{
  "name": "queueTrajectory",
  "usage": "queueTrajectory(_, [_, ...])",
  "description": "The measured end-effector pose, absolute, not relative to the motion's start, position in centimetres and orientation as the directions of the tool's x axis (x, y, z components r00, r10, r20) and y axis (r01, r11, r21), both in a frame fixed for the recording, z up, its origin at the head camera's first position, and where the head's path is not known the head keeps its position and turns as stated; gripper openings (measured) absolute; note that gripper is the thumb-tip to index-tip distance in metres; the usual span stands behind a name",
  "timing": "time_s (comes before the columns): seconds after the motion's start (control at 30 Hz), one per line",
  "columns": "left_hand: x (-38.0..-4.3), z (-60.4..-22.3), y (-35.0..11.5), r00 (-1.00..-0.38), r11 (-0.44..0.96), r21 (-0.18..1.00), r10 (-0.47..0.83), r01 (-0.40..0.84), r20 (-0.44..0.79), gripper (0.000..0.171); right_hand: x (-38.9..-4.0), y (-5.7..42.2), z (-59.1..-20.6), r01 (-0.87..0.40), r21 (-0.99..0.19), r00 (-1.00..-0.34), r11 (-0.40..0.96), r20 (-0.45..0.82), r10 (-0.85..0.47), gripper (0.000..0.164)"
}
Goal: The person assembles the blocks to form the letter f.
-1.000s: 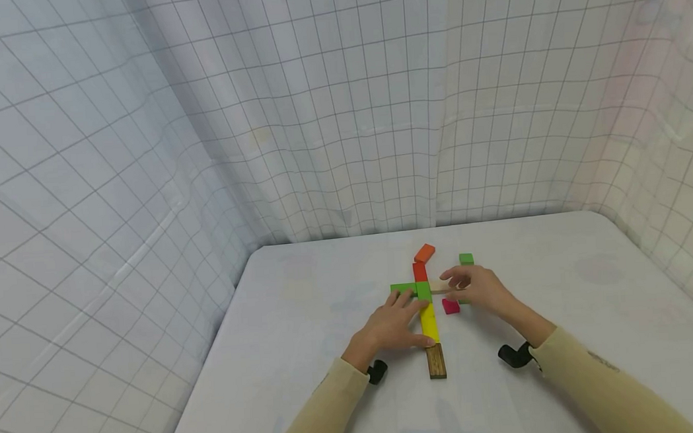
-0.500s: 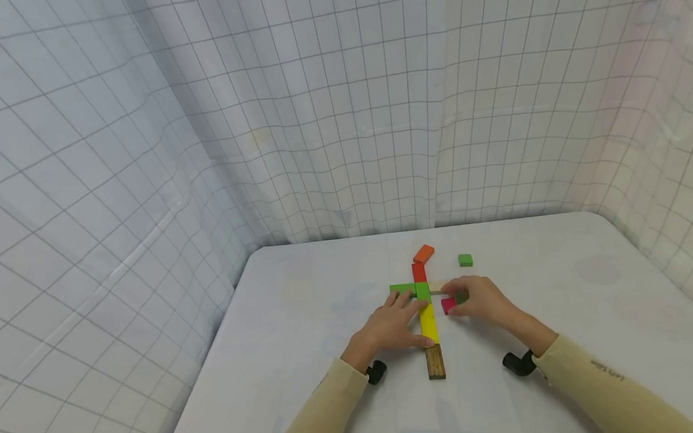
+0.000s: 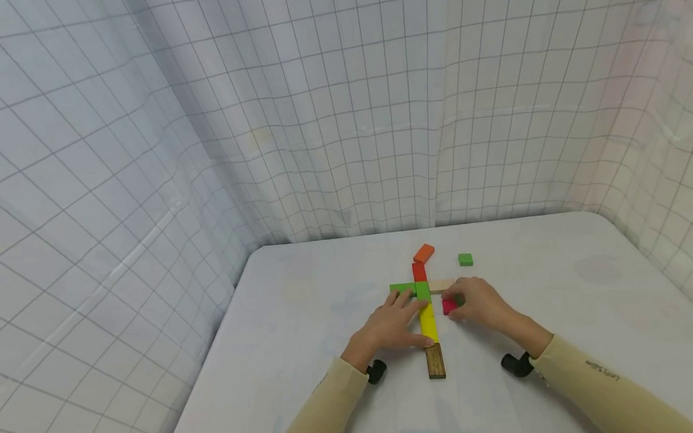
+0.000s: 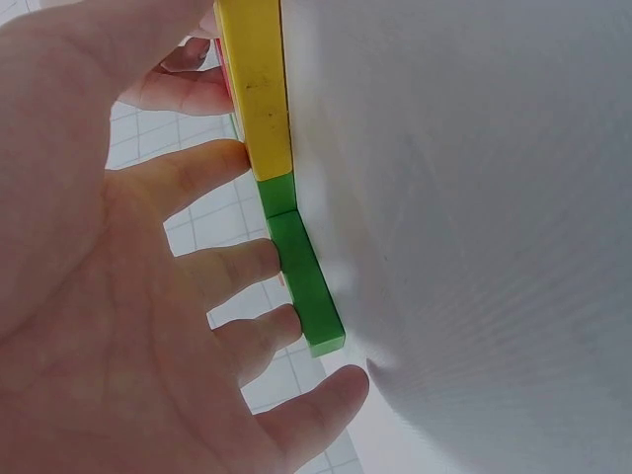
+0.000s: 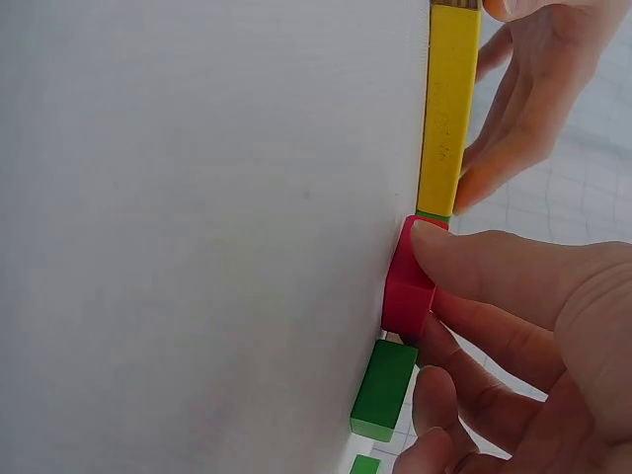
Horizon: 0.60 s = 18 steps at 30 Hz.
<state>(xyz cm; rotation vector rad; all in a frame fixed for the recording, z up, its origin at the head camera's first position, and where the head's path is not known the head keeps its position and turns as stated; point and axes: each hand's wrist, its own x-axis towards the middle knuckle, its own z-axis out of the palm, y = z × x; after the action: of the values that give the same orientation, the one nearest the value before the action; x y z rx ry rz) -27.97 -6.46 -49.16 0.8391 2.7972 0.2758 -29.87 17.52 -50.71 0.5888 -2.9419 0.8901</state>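
Observation:
Flat coloured blocks form a cross on the white table. My left hand (image 3: 389, 326) lies with spread fingers along it, touching the yellow block (image 3: 428, 325) and the green block (image 4: 308, 281) of the left arm. Thumb and fingers of my right hand (image 3: 481, 301) pinch a pinkish-red block (image 5: 407, 291), which rests on the table just right of the cross. A pale wooden block (image 3: 440, 286) makes the right arm, a green block (image 3: 423, 291) the centre. Beneath my right fingers, another green block (image 5: 385, 385) is partly hidden in the head view.
A red block (image 3: 419, 271) continues the cross away from me, with a tilted orange block (image 3: 424, 253) at its far end. The near end is a dark wood-grain block (image 3: 435, 362). Far right lies a loose green block (image 3: 465, 259). Checked curtains (image 3: 342, 144) surround the table.
My right hand has come down from beside the pale block toward me and now pinches the pinkish-red block. The left hand stays in place.

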Motion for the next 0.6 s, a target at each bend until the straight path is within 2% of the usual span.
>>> queueTrajectory(0.6, [-28.0,-49.2,-6.4,-0.819,0.823,0.236,0.555,0.517,-0.143,0.082,-29.7,17.3,-49.7,-0.384,-0.522,-0.919,0.762,0.136,-0.370,0.033])
